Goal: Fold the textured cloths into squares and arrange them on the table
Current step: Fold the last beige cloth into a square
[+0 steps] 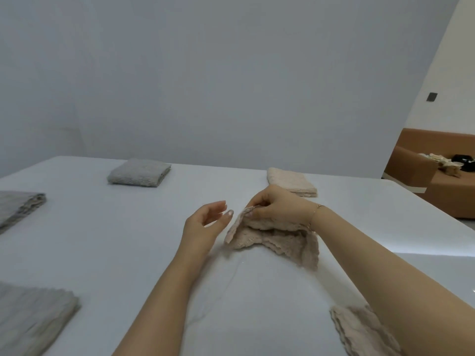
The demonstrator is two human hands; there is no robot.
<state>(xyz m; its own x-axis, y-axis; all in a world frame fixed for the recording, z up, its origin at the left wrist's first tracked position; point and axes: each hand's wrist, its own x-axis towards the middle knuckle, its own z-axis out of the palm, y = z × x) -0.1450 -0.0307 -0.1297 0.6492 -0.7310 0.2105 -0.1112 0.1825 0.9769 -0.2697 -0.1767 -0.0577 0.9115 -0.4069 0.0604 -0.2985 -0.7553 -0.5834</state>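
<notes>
Right hand [276, 206] pinches a nubby beige cloth [277, 238] corner; left hand [205, 222] hovers open, fingers relaxed.

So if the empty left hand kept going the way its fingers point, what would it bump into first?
Most likely the beige cloth that the right hand pinches at its raised corner. The left hand is open, its fingertips aimed right at that corner, very close. Depth is hard to judge, so it might brush the right hand's fingers instead.

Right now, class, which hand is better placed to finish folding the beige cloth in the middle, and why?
The right hand: it already pinches the top corner of the half-folded beige cloth. The left hand hovers open beside it, holding nothing, so it could only press down.
</notes>
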